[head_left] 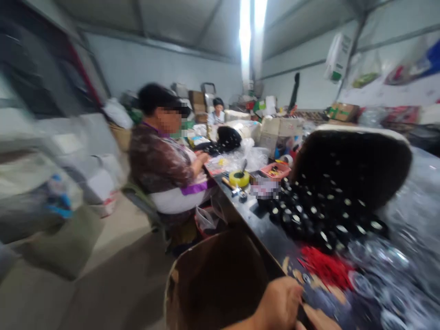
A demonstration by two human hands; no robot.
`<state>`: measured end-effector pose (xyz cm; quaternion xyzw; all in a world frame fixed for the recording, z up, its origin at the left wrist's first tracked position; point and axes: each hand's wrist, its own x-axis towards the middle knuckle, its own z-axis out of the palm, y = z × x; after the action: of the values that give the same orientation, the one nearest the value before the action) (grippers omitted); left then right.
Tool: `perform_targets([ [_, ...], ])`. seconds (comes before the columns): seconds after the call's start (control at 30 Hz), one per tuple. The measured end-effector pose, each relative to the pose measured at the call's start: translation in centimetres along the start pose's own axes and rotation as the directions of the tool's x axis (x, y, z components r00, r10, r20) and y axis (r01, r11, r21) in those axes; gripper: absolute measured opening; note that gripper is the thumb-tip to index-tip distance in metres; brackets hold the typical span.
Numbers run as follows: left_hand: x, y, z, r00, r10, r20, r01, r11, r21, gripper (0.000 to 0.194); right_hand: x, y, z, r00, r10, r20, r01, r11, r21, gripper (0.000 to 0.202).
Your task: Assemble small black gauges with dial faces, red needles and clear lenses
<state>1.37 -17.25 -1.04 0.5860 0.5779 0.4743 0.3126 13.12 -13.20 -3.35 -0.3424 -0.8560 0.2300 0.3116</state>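
At the bottom edge, my left hand (280, 300) is closed, its fingers curled in a pinch. My right hand (321, 319) meets it from the right, largely cut off by the frame. Something dark shows between the two hands, too blurred to name. Just beyond them on the table lies a heap of thin red strips (326, 266). Clear plastic ring-like pieces (378, 263) are piled to its right. Farther back, many small black round parts with pale ends (309, 215) spill from a dark tipped container (355, 169).
An open brown container (216, 279) stands below the table edge (252, 233). Yellow tape (239, 178), a hammer (229, 184) and a pink tray (276, 171) lie farther along. A seated co-worker (161, 160) is at left; another person (217, 112) sits behind.
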Motion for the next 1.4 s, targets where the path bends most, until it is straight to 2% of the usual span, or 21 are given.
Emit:
perform_targets([
  [0.1,0.2,-0.5,0.8,0.999,-0.048,-0.006,0.048,0.997,-0.066,0.062,-2.1,-1.1,-2.4,0.99,0.099,0.1,-0.096,0.995,-0.037,0.023],
  [0.17,0.7,-1.5,0.9,0.995,-0.096,-0.01,0.095,0.992,-0.086,0.057,-1.6,-2.0,-3.1,0.97,0.19,0.151,-0.181,0.981,-0.074,0.019],
  [0.23,0.9,-3.2,0.2,0.989,-0.143,-0.023,0.141,0.988,-0.069,0.053,-0.5,-2.3,-3.3,0.924,0.298,0.241,-0.292,0.954,-0.064,0.022],
  [0.33,0.3,-6.6,-2.6,0.975,-0.206,-0.083,0.209,0.978,0.025,0.051,0.3,-1.4,-3.7,0.863,0.328,0.384,-0.37,0.928,0.04,0.028],
  [0.4,-0.3,-8.7,-5.1,0.964,-0.223,-0.146,0.241,0.963,0.121,0.046,0.0,-0.5,-4.0,0.853,0.336,0.399,-0.408,0.906,0.11,0.031],
  [0.47,0.1,-9.9,-7.1,0.959,-0.195,-0.204,0.238,0.948,0.213,0.034,-0.4,0.2,-4.2,0.845,0.374,0.382,-0.453,0.881,0.139,0.031],
  [0.5,0.9,-10.2,-7.7,0.962,-0.165,-0.219,0.219,0.943,0.25,0.027,-0.5,0.4,-4.1,0.841,0.382,0.383,-0.463,0.875,0.144,0.03],
  [0.57,3.9,-10.2,-7.7,0.973,-0.09,-0.214,0.153,0.941,0.301,0.024,-0.4,0.5,-4.0,0.84,0.365,0.401,-0.452,0.879,0.148,0.026],
  [0.73,14.8,-9.9,-4.2,0.989,0.067,-0.133,-0.014,0.933,0.361,0.043,-0.2,1.1,-4.2,0.836,0.382,0.394,-0.465,0.874,0.141,0.026],
  [0.8,17.4,-10.2,-3.0,0.988,0.118,-0.101,-0.071,0.921,0.382,0.049,-0.7,1.7,-4.5,0.831,0.411,0.375,-0.493,0.856,0.155,0.028],
  [0.87,18.5,-10.5,-2.5,0.986,0.149,-0.08,-0.105,0.912,0.397,0.05,-1.3,2.2,-4.7,0.822,0.429,0.375,-0.516,0.838,0.174,0.031],
  [0.93,18.3,-10.5,-2.6,0.984,0.154,-0.091,-0.105,0.909,0.403,0.047,-1.6,2.6,-4.7,0.819,0.427,0.383,-0.521,0.833,0.186,0.034],
  [1.0,17.1,-9.8,-2.8,0.981,0.141,-0.136,-0.077,0.915,0.396,0.046,-1.7,3.0,-4.6,0.832,0.411,0.374,-0.505,0.839,0.202,0.035],
  [1.07,14.8,-8.4,-2.5,0.974,0.12,-0.193,-0.039,0.925,0.379,0.05,-1.7,3.4,-4.4,0.863,0.41,0.297,-0.479,0.849,0.222,0.032],
  [1.13,11.8,-6.5,-1.4,0.978,0.077,-0.195,-0.014,0.952,0.306,0.055,-1.5,3.9,-4.3,0.893,0.42,0.163,-0.448,0.869,0.211,0.026],
  [1.17,10.2,-5.4,-0.5,0.987,0.052,-0.15,-0.014,0.97,0.245,0.054,-1.4,4.2,-4.2,0.902,0.422,0.088,-0.431,0.881,0.192,0.032],
  [1.2,8.6,-4.5,0.4,0.999,-0.023,-0.037,0.025,0.997,0.075,0.053,-1.3,4.4,-4.2,0.907,0.421,0.026,-0.419,0.892,0.169,0.04],
  [1.23,7.1,-3.6,1.3,0.991,-0.097,0.092,0.102,0.993,-0.055,0.053,-1.2,4.5,-4.4,0.909,0.417,-0.019,-0.41,0.9,0.15,0.045],
  [1.27,5.9,-2.9,2.2,0.974,-0.16,0.161,0.186,0.968,-0.167,0.052,-1.2,4.5,-4.6,0.909,0.414,-0.043,-0.404,0.903,0.143,0.045],
  [1.33,4.1,-1.8,3.5,0.922,-0.268,0.281,0.359,0.865,-0.352,0.051,-1.2,3.9,-5.6,0.906,0.421,-0.03,-0.409,0.894,0.185,0.04],
  [1.4,3.1,-1.5,4.2,0.854,-0.378,0.357,0.513,0.724,-0.461,0.047,-1.6,3.1,-7.0,0.9,0.432,0.056,-0.429,0.859,0.279,0.039],
])
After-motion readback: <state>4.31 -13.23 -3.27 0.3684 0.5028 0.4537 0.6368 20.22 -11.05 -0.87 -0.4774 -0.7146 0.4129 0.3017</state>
